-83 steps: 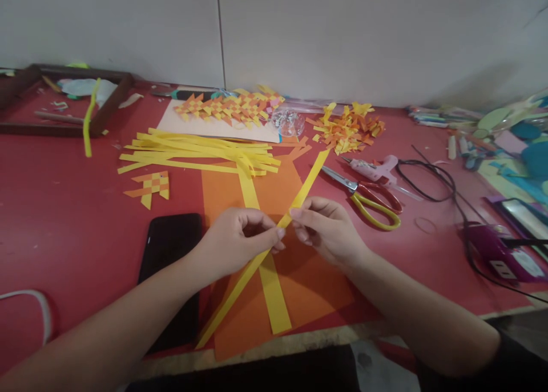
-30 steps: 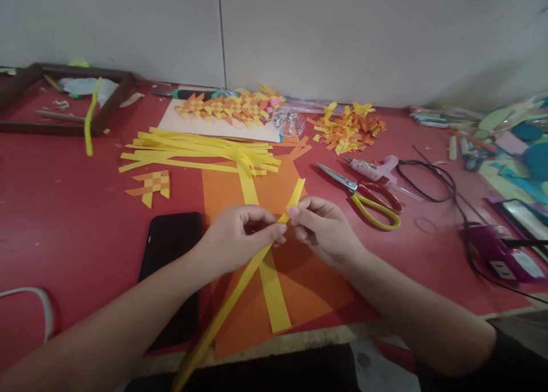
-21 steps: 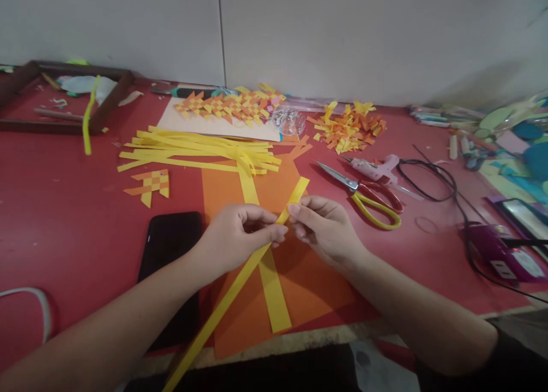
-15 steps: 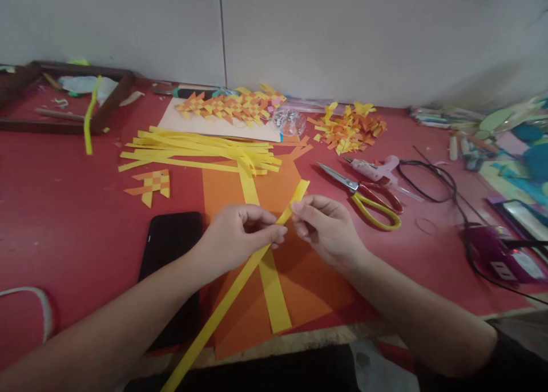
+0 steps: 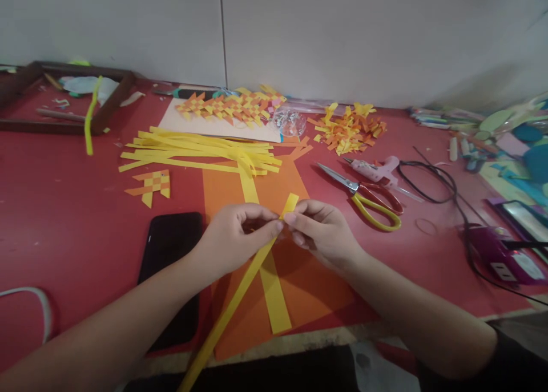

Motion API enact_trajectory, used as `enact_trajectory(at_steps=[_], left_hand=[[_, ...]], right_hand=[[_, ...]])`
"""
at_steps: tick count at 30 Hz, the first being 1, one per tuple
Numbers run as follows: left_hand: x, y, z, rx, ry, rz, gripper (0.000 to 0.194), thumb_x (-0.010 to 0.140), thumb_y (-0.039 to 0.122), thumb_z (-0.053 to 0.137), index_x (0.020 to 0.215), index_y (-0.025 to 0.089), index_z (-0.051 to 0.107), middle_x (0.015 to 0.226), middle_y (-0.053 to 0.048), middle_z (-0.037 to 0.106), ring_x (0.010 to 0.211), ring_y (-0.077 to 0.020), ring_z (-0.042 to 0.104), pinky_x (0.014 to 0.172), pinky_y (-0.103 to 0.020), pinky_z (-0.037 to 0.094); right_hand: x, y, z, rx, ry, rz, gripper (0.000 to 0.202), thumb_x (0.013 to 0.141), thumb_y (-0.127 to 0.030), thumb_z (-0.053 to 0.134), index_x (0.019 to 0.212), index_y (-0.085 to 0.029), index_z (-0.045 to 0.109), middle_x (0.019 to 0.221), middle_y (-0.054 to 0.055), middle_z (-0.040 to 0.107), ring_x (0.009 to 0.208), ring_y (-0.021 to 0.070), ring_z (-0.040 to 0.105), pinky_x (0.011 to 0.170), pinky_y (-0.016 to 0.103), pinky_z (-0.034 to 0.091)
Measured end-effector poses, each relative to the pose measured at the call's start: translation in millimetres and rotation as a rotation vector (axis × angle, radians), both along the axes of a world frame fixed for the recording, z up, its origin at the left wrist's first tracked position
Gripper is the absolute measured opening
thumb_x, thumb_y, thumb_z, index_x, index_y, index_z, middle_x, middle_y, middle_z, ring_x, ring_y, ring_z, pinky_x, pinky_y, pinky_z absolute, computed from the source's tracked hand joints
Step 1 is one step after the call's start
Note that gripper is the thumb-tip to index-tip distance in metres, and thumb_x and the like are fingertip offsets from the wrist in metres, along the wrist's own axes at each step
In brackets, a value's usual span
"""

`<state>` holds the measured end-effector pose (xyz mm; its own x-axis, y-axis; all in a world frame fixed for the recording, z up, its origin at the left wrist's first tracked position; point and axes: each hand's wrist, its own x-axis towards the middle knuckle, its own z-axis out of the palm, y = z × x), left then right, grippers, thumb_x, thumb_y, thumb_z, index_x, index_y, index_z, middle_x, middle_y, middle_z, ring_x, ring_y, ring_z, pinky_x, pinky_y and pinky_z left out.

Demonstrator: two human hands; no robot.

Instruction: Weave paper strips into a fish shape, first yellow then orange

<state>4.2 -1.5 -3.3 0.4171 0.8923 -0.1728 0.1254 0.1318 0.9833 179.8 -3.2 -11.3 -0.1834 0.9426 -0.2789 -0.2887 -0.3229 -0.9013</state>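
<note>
1. Left hand (image 5: 240, 232), head view: nearly closed, thumb against bent fingers in a pinch; it had hold of a yellow strip (image 5: 238, 292) close to its far end.
2. Right hand (image 5: 321, 229), head view: likewise nearly closed, thumb tip pressed to the right edge of the same piece, just beside the other thumb. Whether a fold lay between the fingertips could not be told.
3. Yellow strip, position: between the two hands, above the orange paper (image 5: 317, 278). Long axis diagonal, from the near left, past the table edge, up to the far right. A short end stood beyond the fingertips; the long tail ran back below the left hand.
4. Nearer hand: the right for the short end, the left for the long tail.
5. Wide yellow band (image 5: 276, 303): flat on the orange paper, its axis leaning the opposite way, so that the two crossed in view below the hands.
6. Beyond the hands: a bundle of yellow strips (image 5: 192, 152), lengthwise across the table; behind it, a row of woven paper pieces (image 5: 222, 108) on a pale sheet.
7. Left side: one woven paper fish (image 5: 153, 186); a black phone (image 5: 171, 249), partly beneath the left forearm.
8. Right side: scissors (image 5: 353, 186), blades pointing away; a pink glue gun (image 5: 377, 169) just behind.
</note>
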Motion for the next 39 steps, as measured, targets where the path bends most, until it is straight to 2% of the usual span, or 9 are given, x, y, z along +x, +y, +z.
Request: enact_trajectory(at_steps=[8, 13, 16, 21, 25, 27, 30, 32, 39], left_hand=[[0.8, 0.2, 2.7, 0.015, 0.008, -0.022, 0.014, 0.085, 0.026, 0.063, 0.078, 0.016, 0.071, 0.076, 0.000, 0.074, 0.070, -0.0102, 0.066, 0.065, -0.017, 0.049], [1.2, -0.6, 3.3, -0.009, 0.041, -0.019, 0.009, 0.083, 0.020, 0.064, 0.077, 0.016, 0.070, 0.075, 0.000, 0.075, 0.069, -0.0098, 0.067, 0.064, -0.016, 0.049], [1.0, -1.1, 3.9, -0.019, 0.057, -0.019, 0.010, 0.083, 0.023, 0.064, 0.077, 0.016, 0.069, 0.075, 0.000, 0.075, 0.068, -0.0099, 0.067, 0.062, -0.016, 0.049], [-0.4, 0.0, 3.1, -0.005, 0.063, -0.003, 0.015, 0.084, 0.028, 0.064, 0.077, 0.016, 0.070, 0.075, 0.000, 0.075, 0.067, -0.0098, 0.066, 0.060, -0.017, 0.047], [-1.3, 2.0, 2.0, -0.032, -0.002, 0.018, 0.013, 0.083, 0.027, 0.065, 0.078, 0.016, 0.069, 0.076, 0.000, 0.074, 0.069, -0.0093, 0.065, 0.064, -0.017, 0.047], [-1.4, 2.4, 2.8, -0.062, -0.011, 0.002, 0.012, 0.082, 0.027, 0.065, 0.078, 0.016, 0.069, 0.074, 0.000, 0.073, 0.064, -0.0081, 0.062, 0.059, -0.016, 0.046], [-1.1, 2.0, 4.9, -0.115, 0.011, -0.054, 0.013, 0.080, 0.027, 0.067, 0.074, 0.015, 0.067, 0.063, 0.002, 0.066, 0.050, -0.0053, 0.051, 0.048, -0.016, 0.038], [-0.8, 1.6, 6.3, -0.137, 0.030, -0.096, 0.015, 0.080, 0.027, 0.067, 0.071, 0.015, 0.066, 0.059, 0.003, 0.063, 0.047, -0.0049, 0.046, 0.045, -0.016, 0.034], [0.1, 1.1, 7.5, -0.145, 0.067, -0.119, 0.018, 0.079, 0.029, 0.066, 0.070, 0.015, 0.067, 0.064, -0.001, 0.067, 0.050, -0.0069, 0.049, 0.047, -0.018, 0.035]], right_hand=[[0.6, 2.3, 4.2, -0.014, -0.002, -0.073, 0.029, 0.057, -0.028, 0.088, 0.060, -0.017, 0.061, 0.048, -0.006, 0.056, 0.036, 0.0048, 0.045, 0.034, 0.018, 0.026], [4.6, 5.6, 2.3, 0.010, -0.037, -0.101, 0.025, 0.064, -0.032, 0.083, 0.060, -0.017, 0.064, 0.045, -0.005, 0.053, 0.037, 0.0044, 0.041, 0.037, 0.019, 0.027], [7.2, 7.2, 0.0, 0.019, -0.043, -0.120, 0.022, 0.066, -0.032, 0.082, 0.062, -0.017, 0.066, 0.047, -0.005, 0.054, 0.038, 0.0040, 0.040, 0.039, 0.020, 0.028], [6.0, 5.6, 0.7, 0.009, -0.021, -0.078, 0.023, 0.068, -0.032, 0.081, 0.063, -0.017, 0.064, 0.046, -0.005, 0.054, 0.038, 0.0047, 0.043, 0.039, 0.020, 0.028], [3.6, 3.3, 1.9, -0.017, -0.038, 0.052, 0.023, 0.066, -0.029, 0.083, 0.063, -0.017, 0.063, 0.048, -0.005, 0.056, 0.039, 0.0052, 0.045, 0.038, 0.019, 0.027], [3.8, 3.2, 1.9, -0.022, -0.043, 0.080, 0.023, 0.066, -0.029, 0.083, 0.065, -0.017, 0.063, 0.048, -0.005, 0.057, 0.040, 0.0054, 0.046, 0.038, 0.018, 0.028], [6.0, 5.1, 2.2, -0.033, -0.012, 0.018, 0.025, 0.065, -0.030, 0.083, 0.067, -0.018, 0.062, 0.050, -0.005, 0.058, 0.042, 0.0061, 0.048, 0.039, 0.018, 0.032], [7.8, 7.2, 2.8, -0.042, 0.002, -0.039, 0.025, 0.066, -0.032, 0.082, 0.067, -0.018, 0.061, 0.049, -0.005, 0.057, 0.043, 0.0063, 0.048, 0.040, 0.017, 0.033], [7.2, 9.8, 3.6, -0.045, 0.021, -0.122, 0.026, 0.064, -0.032, 0.082, 0.067, -0.019, 0.060, 0.055, -0.005, 0.056, 0.047, 0.0072, 0.050, 0.042, 0.018, 0.038]])
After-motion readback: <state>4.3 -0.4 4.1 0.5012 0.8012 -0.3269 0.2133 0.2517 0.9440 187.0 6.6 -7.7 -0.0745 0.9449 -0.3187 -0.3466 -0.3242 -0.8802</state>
